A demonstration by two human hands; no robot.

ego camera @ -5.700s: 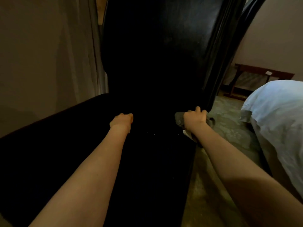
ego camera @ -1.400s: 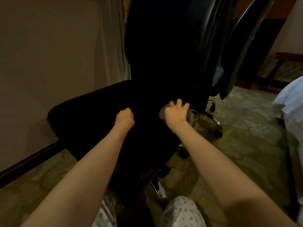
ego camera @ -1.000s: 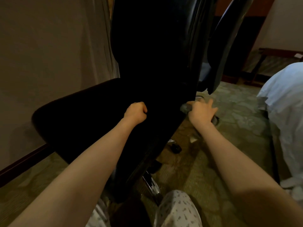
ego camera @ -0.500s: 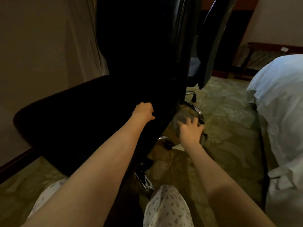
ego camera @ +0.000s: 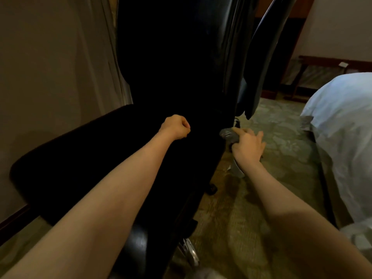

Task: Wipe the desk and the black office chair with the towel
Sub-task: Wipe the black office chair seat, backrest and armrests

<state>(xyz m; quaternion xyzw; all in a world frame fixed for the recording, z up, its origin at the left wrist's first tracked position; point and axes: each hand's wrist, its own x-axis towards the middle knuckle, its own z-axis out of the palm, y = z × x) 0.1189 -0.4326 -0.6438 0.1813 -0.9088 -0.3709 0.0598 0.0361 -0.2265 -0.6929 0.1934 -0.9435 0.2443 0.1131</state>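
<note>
At right edge of black office chair (ego camera: 171,77), grey towel (ego camera: 228,136) gripped, bunched, in right hand (ego camera: 248,147). Left hand (ego camera: 175,126) rested on chair as fist, nothing held. Judged: towel soft, light, best held wadded; chair likely rolled if pushed.

Grey towel (ego camera: 229,135) bunched against black chair (ego camera: 171,77) edge

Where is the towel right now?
In the head view the towel is right of centre, gripped by the right hand, at the right edge of the black office chair, low over the carpet.
</note>
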